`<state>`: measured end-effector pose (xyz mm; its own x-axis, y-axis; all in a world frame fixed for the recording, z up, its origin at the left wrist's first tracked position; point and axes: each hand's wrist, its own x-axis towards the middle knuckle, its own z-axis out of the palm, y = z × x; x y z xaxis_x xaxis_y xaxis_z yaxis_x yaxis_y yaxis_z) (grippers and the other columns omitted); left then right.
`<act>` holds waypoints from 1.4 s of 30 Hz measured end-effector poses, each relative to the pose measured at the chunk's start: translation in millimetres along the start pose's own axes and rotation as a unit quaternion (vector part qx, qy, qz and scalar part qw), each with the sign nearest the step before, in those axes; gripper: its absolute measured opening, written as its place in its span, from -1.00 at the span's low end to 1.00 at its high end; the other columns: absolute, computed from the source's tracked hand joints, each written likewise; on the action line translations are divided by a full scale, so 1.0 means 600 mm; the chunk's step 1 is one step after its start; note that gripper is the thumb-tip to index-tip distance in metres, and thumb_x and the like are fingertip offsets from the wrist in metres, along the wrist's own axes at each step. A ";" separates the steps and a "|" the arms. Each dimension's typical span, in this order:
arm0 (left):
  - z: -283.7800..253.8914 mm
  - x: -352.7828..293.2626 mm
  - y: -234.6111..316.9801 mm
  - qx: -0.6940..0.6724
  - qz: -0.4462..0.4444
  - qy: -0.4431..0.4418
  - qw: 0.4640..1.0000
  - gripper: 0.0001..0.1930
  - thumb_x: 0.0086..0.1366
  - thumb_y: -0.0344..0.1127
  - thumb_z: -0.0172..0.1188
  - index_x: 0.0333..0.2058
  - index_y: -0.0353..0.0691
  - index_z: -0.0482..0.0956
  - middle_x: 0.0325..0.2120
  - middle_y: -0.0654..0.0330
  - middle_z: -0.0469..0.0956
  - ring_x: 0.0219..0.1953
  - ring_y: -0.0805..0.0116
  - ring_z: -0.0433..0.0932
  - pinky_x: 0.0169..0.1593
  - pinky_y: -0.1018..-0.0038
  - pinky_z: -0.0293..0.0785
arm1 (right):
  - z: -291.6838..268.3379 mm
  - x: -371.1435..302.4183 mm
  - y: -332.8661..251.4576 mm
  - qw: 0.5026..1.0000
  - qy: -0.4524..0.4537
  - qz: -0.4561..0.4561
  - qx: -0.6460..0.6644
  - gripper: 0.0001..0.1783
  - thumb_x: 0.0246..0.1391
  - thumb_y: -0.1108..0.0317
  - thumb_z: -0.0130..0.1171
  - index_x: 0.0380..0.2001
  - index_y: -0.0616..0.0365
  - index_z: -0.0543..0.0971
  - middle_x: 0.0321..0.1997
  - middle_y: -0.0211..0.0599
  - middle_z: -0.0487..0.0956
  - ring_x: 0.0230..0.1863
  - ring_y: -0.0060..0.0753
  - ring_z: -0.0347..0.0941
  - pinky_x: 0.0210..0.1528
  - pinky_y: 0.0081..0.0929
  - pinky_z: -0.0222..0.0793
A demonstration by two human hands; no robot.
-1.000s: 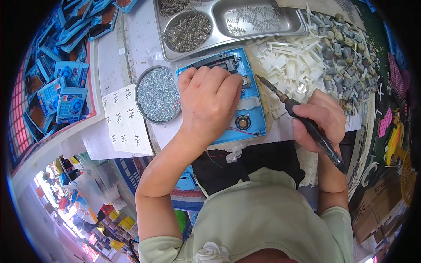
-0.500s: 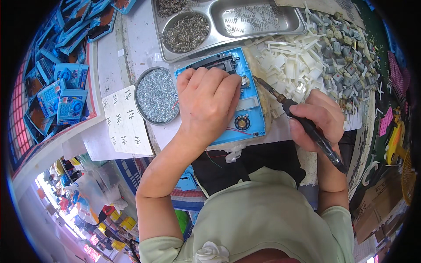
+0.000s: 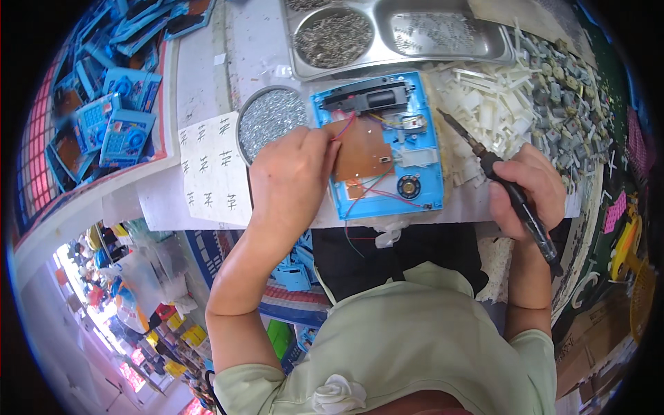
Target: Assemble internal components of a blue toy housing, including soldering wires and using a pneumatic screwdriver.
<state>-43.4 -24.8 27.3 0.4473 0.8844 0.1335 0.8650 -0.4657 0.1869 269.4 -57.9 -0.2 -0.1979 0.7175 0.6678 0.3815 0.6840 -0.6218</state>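
An open blue plastic toy housing (image 3: pixel 437 181) lies on the table before me. Inside are a brown circuit board (image 3: pixel 366 149), a round speaker (image 3: pixel 409 186), a black compartment (image 3: pixel 370 100) and thin loose wires. My left hand (image 3: pixel 290 169) is closed at the board's left edge, its thumb and finger pinching a red wire (image 3: pixel 349 124); the exact grip is partly hidden. My right hand (image 3: pixel 529 190) holds a black soldering iron (image 3: pixel 515 190) like a pen, right of the housing. Its tip points up and left, apart from the board.
Behind my left hand stands a round dish of small screws (image 3: pixel 277 114). A steel tray (image 3: pixel 387 59) with springs is at the back. White plastic parts (image 3: pixel 484 97) and small motors (image 3: pixel 560 97) are heaped at right. Blue toy housings (image 3: pixel 128 135) pile up at left, beside a handwritten sheet (image 3: pixel 214 173).
My left hand has drawn left off the housing, uncovering the circuit board and wires. The soldering iron's tip has moved away from the housing's edge. The whole view has shifted slightly.
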 end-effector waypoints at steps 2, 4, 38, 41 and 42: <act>-0.014 0.003 0.002 0.012 0.015 -0.013 1.000 -0.90 0.26 -0.37 0.35 -0.24 -0.14 0.71 -0.48 0.16 0.57 -0.48 0.15 0.58 -0.40 0.27 0.47 | 0.001 0.005 -0.005 1.000 -0.002 0.000 0.001 -0.74 -0.05 0.52 0.34 -0.23 0.31 0.62 -0.62 -0.33 0.46 -0.66 -0.38 0.26 -0.59 -0.46 0.10; -0.012 0.015 0.002 -0.029 0.043 0.067 0.996 -0.89 0.20 -0.33 0.40 -0.29 -0.15 0.71 -0.49 0.17 0.55 -0.46 0.18 0.61 -0.38 0.31 0.53 | 0.002 0.010 -0.012 1.000 -0.001 -0.003 0.001 -0.74 -0.04 0.51 0.34 -0.22 0.31 0.61 -0.62 -0.33 0.46 -0.67 -0.39 0.24 -0.59 -0.46 0.08; 0.052 0.035 0.010 -0.467 -0.097 0.079 0.875 -0.90 0.35 -0.40 0.28 -0.27 -0.33 0.66 -0.42 0.29 0.54 -0.44 0.53 0.50 -0.36 0.57 0.44 | 0.169 0.105 -0.020 0.990 -0.008 0.124 0.064 -0.39 -0.01 0.71 0.28 0.15 0.07 0.58 -0.23 -0.28 0.57 -0.30 -0.40 0.56 -0.22 -0.50 0.50; 0.046 0.040 0.011 -0.406 -0.074 0.100 0.905 -0.90 0.21 -0.39 0.36 -0.36 -0.29 0.69 -0.45 0.21 0.48 -0.49 0.39 0.53 -0.39 0.47 0.47 | 0.157 0.091 -0.026 0.993 -0.027 0.105 0.037 -0.39 -0.07 0.72 0.31 0.12 0.09 0.61 -0.27 -0.29 0.52 -0.36 -0.37 0.51 -0.26 -0.50 0.48; 0.041 0.042 0.014 -0.394 -0.075 0.094 0.911 -0.90 0.18 -0.39 0.37 -0.38 -0.28 0.69 -0.45 0.20 0.48 -0.49 0.36 0.53 -0.39 0.45 0.48 | 0.154 0.086 -0.027 0.994 -0.031 0.096 0.026 -0.39 -0.09 0.72 0.32 0.11 0.10 0.61 -0.28 -0.29 0.51 -0.38 -0.36 0.49 -0.27 -0.49 0.47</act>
<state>-19.4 -5.5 8.2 0.2263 0.9537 0.1983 0.4494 -0.2828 0.8474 169.8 -19.6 6.5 -0.1823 0.8418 0.5081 0.3701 0.5375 -0.7577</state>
